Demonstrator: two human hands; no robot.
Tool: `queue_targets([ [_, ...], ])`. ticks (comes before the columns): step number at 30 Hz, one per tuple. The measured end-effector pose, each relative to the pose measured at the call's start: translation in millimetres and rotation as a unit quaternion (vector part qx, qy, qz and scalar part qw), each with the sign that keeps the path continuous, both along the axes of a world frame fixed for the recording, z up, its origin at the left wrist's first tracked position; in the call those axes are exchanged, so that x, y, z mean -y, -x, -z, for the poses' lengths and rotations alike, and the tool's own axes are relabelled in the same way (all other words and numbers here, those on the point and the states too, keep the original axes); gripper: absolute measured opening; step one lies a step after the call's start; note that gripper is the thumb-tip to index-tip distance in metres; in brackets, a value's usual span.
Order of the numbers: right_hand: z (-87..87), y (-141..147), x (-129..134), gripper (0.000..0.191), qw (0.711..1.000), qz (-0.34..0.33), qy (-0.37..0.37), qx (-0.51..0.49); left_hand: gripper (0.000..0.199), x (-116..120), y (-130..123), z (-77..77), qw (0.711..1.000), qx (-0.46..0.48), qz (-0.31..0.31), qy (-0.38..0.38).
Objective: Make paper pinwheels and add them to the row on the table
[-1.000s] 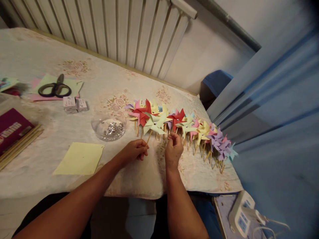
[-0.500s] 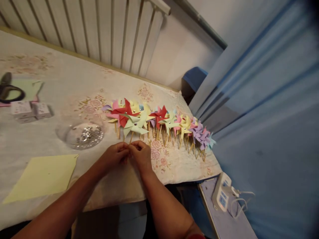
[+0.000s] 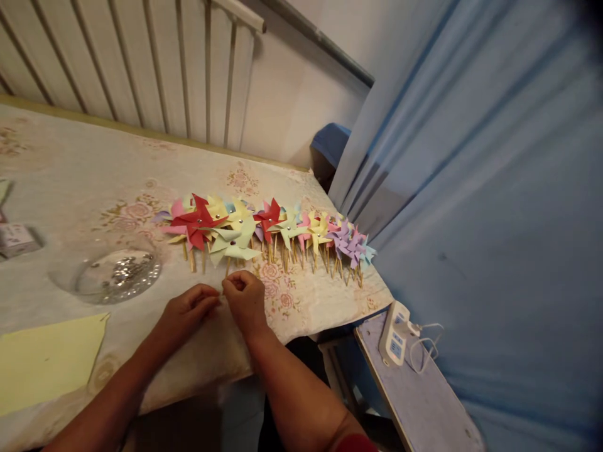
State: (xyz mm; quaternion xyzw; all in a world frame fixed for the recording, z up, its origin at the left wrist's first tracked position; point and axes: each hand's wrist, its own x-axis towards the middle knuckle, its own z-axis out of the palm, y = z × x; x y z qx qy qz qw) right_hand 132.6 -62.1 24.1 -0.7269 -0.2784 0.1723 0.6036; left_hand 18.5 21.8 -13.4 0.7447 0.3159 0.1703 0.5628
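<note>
A pale green pinwheel (image 3: 232,243) stands on a thin wooden stick in front of a row of paper pinwheels. My right hand (image 3: 245,298) pinches the lower part of that stick between thumb and fingers. Just left of it, my left hand (image 3: 191,311) has its fingers pressed together near the stick's foot; anything between them is too small to name. Behind them are a red pinwheel (image 3: 198,221), another red one (image 3: 270,219) and several yellow, pink and purple ones. A clear dish (image 3: 89,276) of small shiny pieces lies to the left.
Yellow paper (image 3: 47,364) lies at the front left, a small box (image 3: 16,240) at the left edge. A power strip (image 3: 394,334) with a cable rests on a side board (image 3: 424,402) at the right, beside a blue curtain (image 3: 494,220).
My hands have come slightly apart; before, their fingertips met at the stick. The whole view has turned right, so the scissors have left it.
</note>
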Motion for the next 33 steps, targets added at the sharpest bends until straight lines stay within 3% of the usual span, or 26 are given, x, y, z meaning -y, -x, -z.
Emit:
queue_targets([
  [5,-2.0,-11.5,11.1,0.007,0.999,0.025,-0.006,0.025,0.034,4.0,2.3,4.5,0.997,-0.033,-0.052,-0.049],
  [11,8.0,-26.9,29.1,0.011,0.991,0.058,0.034,0.113,0.027,8.0,10.3,14.3,0.963,-0.05,-0.055,-0.259],
  [14,15.7,-36.7,38.7,0.011,0.986,0.073,0.051,0.138,0.026,9.4,17.2,22.4,0.945,-0.048,-0.047,-0.321],
  [25,36.4,-86.7,72.5,0.016,0.963,0.132,0.068,0.225,0.014,28.0,37.1,30.3,0.885,-0.036,-0.028,-0.463],
  [33,55.5,-115.6,93.9,0.016,0.952,0.183,0.072,0.236,0.017,36.0,38.9,32.4,0.843,-0.078,-0.032,-0.531],
])
